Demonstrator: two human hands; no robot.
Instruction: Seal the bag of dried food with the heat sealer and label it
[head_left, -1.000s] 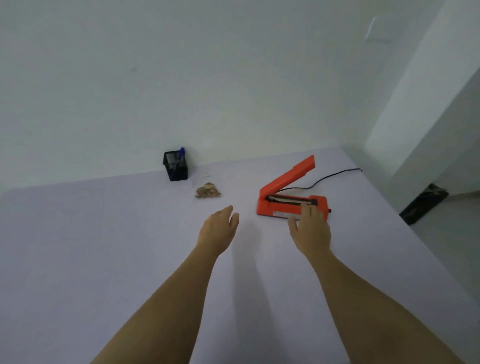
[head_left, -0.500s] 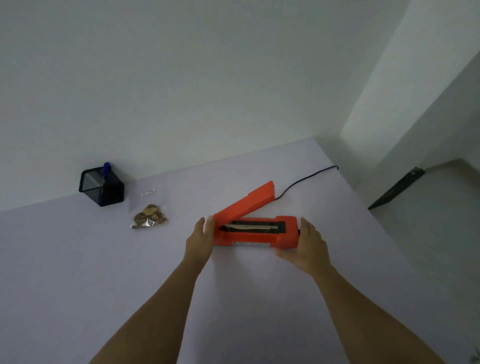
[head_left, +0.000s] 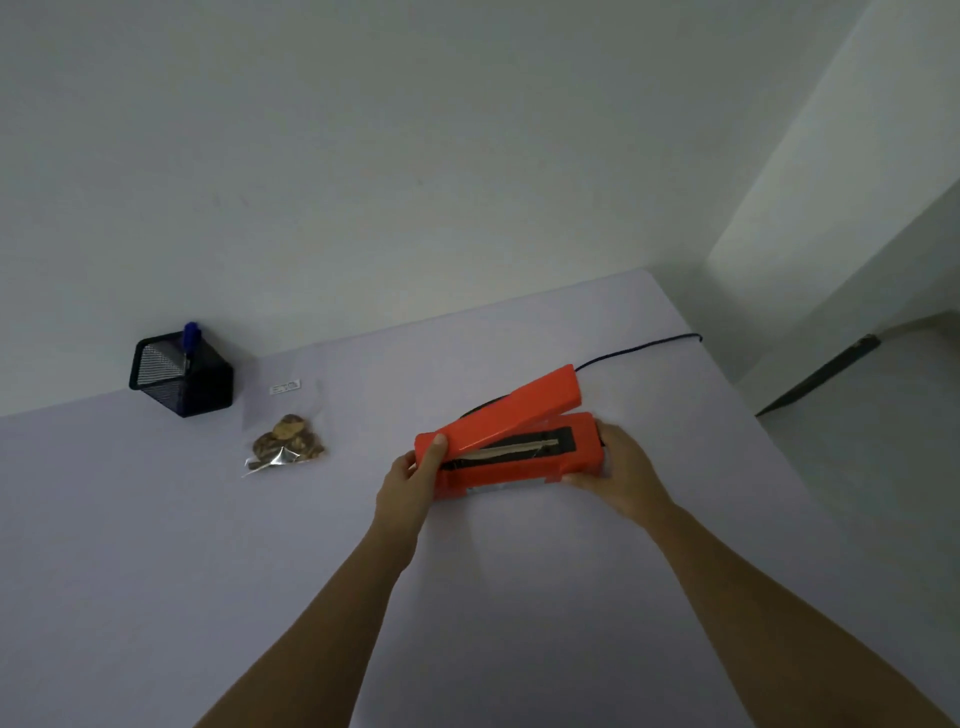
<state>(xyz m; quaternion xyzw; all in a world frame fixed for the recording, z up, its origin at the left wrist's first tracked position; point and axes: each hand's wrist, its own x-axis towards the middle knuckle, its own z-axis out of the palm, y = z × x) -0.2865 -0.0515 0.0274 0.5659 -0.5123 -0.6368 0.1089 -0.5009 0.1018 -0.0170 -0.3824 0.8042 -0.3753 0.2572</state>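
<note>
The orange heat sealer (head_left: 511, 444) is gripped at both ends: the left hand (head_left: 410, 486) is closed around its hinge end with the thumb laid on top of the raised lid, and the right hand (head_left: 621, 480) is wrapped around the opposite end of the base. The lid is tilted open, so the sealing strip along the base is exposed. The step in hand is judged to be the positioning of the sealer on the surface (head_left: 156, 571) before the bag is brought to it. It is best done with the base set down flat and square to the person, the open mouth turned towards the bag side, and the black cord (head_left: 639, 347) left slack behind so that the unit is not dragged. Fingers should be kept off the strip, which may be hot. The bag of dried food (head_left: 285, 441) lies flat on the surface well to the left of the left hand, untouched and apparently unsealed; a small white label (head_left: 284, 386) is seen just beyond it, though whether it rests on the bag's clear top or on the surface cannot be told. A black mesh pen holder (head_left: 182, 376) with a blue pen (head_left: 190, 335) stands further left, near the wall.
</note>
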